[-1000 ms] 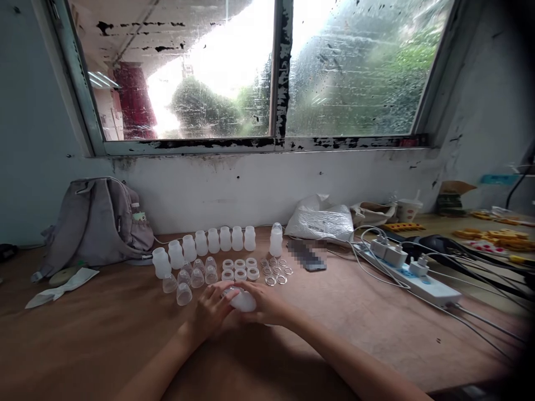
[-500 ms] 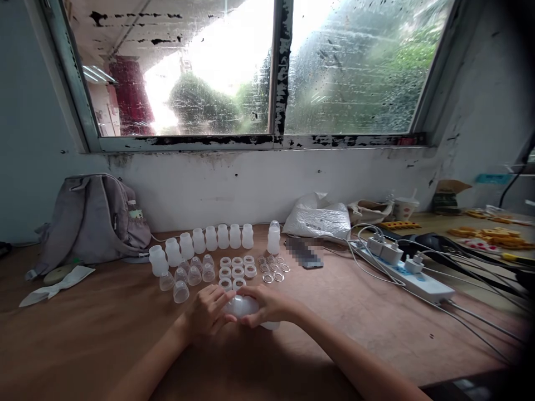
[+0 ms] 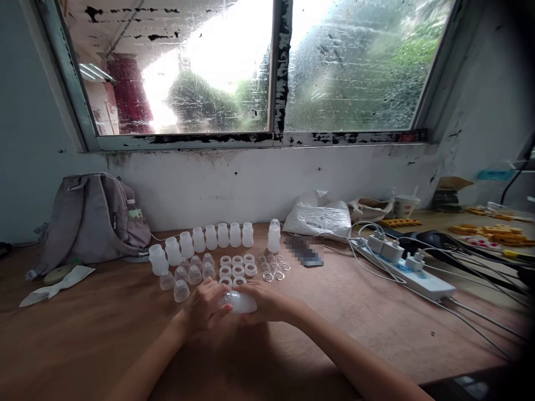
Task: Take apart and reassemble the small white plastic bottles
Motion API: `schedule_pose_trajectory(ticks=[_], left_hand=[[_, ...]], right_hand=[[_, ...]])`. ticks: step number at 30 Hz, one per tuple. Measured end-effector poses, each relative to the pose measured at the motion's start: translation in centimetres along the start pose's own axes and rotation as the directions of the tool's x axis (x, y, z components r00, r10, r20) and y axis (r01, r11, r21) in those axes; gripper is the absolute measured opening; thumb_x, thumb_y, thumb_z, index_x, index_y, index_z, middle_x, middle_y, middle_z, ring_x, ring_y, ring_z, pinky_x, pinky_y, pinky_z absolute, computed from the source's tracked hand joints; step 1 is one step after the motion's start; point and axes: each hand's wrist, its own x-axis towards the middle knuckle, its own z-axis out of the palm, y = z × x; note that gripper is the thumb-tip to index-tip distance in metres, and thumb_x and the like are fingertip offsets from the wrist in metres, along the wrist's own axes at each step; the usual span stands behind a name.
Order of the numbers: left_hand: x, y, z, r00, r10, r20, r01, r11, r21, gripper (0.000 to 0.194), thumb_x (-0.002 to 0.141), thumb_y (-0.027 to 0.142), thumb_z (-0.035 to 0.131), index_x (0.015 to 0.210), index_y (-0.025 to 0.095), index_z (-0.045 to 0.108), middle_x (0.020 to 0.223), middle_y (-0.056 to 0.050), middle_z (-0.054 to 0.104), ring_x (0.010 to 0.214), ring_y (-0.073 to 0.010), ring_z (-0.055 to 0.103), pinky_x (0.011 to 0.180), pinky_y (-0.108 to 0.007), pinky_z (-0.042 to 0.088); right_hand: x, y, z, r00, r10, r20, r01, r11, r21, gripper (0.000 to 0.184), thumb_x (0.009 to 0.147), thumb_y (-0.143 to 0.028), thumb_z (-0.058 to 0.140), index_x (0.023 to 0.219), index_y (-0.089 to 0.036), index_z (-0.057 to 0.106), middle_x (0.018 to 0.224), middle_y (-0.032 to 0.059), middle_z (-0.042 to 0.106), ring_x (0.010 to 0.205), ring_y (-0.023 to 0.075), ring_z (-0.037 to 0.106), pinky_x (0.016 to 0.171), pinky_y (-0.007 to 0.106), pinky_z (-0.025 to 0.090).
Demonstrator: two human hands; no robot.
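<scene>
A translucent white baby bottle (image 3: 243, 302) lies on its side between my two hands, just above the table's near part. My left hand (image 3: 204, 306) closes round its clear-capped left end. Fingers of my right hand (image 3: 270, 302) wrap its body from the right. Just beyond them sit several white collar rings (image 3: 225, 270) in rows, beside several thin clear rings (image 3: 268, 275). Clear dome caps (image 3: 181, 291) stand to the left. Behind these runs a line of open bottle bodies (image 3: 198, 239). One capped bottle (image 3: 273, 236) stands upright on its own.
On the left a grey backpack (image 3: 90, 217) leans by the wall. A blurred-out phone (image 3: 311, 258) and a silvery plastic bag (image 3: 320, 217) lie behind to the right. The power strip (image 3: 422, 283) with chargers and loose cables spreads across the right side.
The bottle has turned and shifted slightly left in my hands; its clear end now shows at the left. My right hand has changed its grip around the body. The rows stay put.
</scene>
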Motion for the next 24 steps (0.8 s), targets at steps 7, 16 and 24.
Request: schedule_pose_trajectory(ticks=[7, 16, 24], left_hand=[[-0.5, -1.1, 1.8, 0.969, -0.198, -0.15, 0.205, 0.978, 0.026, 0.029, 0.085, 0.032, 0.03, 0.069, 0.018, 0.049, 0.058, -0.001, 0.053, 0.056, -0.0142, 0.048, 0.059, -0.028, 0.037], [-2.4, -6.2, -0.7, 0.833, -0.372, -0.409, 0.409, 0.913, 0.003, 0.034, 0.075, 0.038, 0.051, 0.104, 0.02, 0.05, 0.088, -0.004, 0.051, 0.079, -0.017, 0.052, 0.073, -0.03, 0.043], [-2.7, -6.9, -0.1, 0.977, -0.183, -0.111, 0.197, 0.97, 0.141, 0.029, 0.071, 0.036, 0.055, 0.095, 0.02, 0.053, 0.089, -0.005, 0.058, 0.086, -0.0209, 0.052, 0.08, -0.036, 0.038]], right_hand=[[0.1, 1.1, 0.5, 0.997, -0.012, -0.071, -0.003, 0.979, -0.202, 0.053, 0.059, -0.033, 0.065, 0.109, -0.02, 0.051, 0.096, 0.0072, 0.061, 0.09, 0.0234, 0.053, 0.081, 0.035, 0.037], [-0.5, 4.5, 0.0, 0.958, 0.233, -0.165, -0.248, 0.966, -0.074, 0.054, 0.068, -0.035, 0.058, 0.118, -0.02, 0.043, 0.11, 0.0092, 0.056, 0.098, 0.0232, 0.053, 0.081, 0.034, 0.041], [-0.4, 4.2, 0.5, 0.963, 0.216, -0.159, -0.223, 0.974, -0.027, 0.053, 0.068, -0.035, 0.059, 0.118, -0.024, 0.043, 0.113, 0.0065, 0.054, 0.1, 0.0233, 0.053, 0.083, 0.035, 0.041]])
